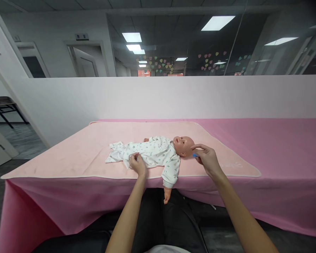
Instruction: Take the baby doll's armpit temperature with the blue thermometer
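A baby doll [183, 143] lies on its back with its head to the right, dressed in a white printed outfit [147, 151]. One doll arm hangs over the table's front edge. My left hand [138, 165] is closed at the lower part of the outfit, its fingers curled; what they pinch, if anything, I cannot make out. Beside the doll's head is my right hand [207, 161], its thumb side closed on a small blue object [195, 155]. The index finger reaches to the head. The blue object is too small to name.
Beneath the doll a pale peach mat [94, 154] is spread over a pink tablecloth [279, 154]. Behind the table stands a white wall [200, 98] with a long window above. A dark stool or table [2, 103] is at the far left.
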Tool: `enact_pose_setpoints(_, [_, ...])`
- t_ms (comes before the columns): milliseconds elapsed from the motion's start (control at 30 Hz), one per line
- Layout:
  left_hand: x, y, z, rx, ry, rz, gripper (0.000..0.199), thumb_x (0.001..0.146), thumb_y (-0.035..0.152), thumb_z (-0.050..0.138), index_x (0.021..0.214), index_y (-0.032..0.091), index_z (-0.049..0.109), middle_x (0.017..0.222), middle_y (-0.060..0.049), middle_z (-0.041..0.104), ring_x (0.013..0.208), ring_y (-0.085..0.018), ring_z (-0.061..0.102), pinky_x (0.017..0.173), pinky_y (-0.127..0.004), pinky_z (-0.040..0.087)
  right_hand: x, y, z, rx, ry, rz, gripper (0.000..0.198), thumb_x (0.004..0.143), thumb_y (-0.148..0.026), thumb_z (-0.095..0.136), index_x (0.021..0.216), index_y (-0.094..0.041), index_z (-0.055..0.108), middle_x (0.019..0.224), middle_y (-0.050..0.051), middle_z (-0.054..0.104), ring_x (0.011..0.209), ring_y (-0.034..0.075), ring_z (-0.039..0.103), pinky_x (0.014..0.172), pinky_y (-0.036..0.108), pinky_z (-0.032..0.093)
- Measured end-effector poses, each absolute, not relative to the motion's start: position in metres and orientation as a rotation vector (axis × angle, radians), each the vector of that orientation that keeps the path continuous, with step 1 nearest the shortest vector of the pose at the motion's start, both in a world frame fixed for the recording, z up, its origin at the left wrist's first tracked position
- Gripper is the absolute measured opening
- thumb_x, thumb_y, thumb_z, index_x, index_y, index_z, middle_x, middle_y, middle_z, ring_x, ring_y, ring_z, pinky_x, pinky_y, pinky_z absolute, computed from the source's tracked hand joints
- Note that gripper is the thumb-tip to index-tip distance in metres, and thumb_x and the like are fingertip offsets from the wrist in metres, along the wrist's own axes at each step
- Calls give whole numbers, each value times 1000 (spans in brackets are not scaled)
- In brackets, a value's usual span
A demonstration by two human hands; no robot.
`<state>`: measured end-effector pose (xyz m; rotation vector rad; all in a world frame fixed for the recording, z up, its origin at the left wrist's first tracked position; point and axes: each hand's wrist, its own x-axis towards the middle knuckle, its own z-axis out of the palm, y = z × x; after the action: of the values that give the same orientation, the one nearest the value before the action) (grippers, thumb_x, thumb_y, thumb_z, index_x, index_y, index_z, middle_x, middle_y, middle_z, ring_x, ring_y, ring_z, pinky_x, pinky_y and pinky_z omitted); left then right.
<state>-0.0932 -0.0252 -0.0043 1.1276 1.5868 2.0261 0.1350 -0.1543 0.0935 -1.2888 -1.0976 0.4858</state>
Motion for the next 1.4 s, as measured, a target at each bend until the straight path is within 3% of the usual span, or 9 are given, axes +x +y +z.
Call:
enact_pose_setpoints(367, [-94, -26, -4, 1145, 1609, 2032, 11, 72, 16, 47, 76, 20, 56, 82, 0, 56, 83, -17, 49, 86, -35, 34, 143, -157, 100, -1287, -1037, 605, 22, 63, -33, 61, 74, -14, 63, 39, -10, 24, 37, 4, 19, 39, 21, 15])
enact_pose_setpoints(1000, [-94, -25, -5, 1143, 1613, 2021, 10, 72, 16, 48, 76, 20, 56, 82, 0, 56, 81, -16, 49, 85, -34, 35, 148, -155, 101, -1343, -986, 370, 18, 61, -29, 58, 70, -14, 63, 37, -7, 33, 36, 5, 26, 38, 21, 19])
enact_pose_setpoints(1200, [-94, -25, -5, 1137, 1613, 2024, 10, 73, 17, 48, 76, 20, 56, 83, 0, 56, 82, -17, 49, 86, -35, 34, 157, -156, 94, -1349, -949, 352, 17, 60, -29, 58, 67, -15, 63, 37, -8, 30, 36, 5, 22, 38, 21, 17])
enact_pose_setpoints(1400, [-94, -24, -5, 1145, 1616, 2020, 10, 72, 17, 48, 76, 20, 57, 82, 0, 56, 82, -17, 49, 87, -36, 34, 162, -146, 84, -1340, -921, 519, 20, 57, -30, 60, 68, -13, 62, 39, -8, 30, 37, 5, 23, 39, 22, 16])
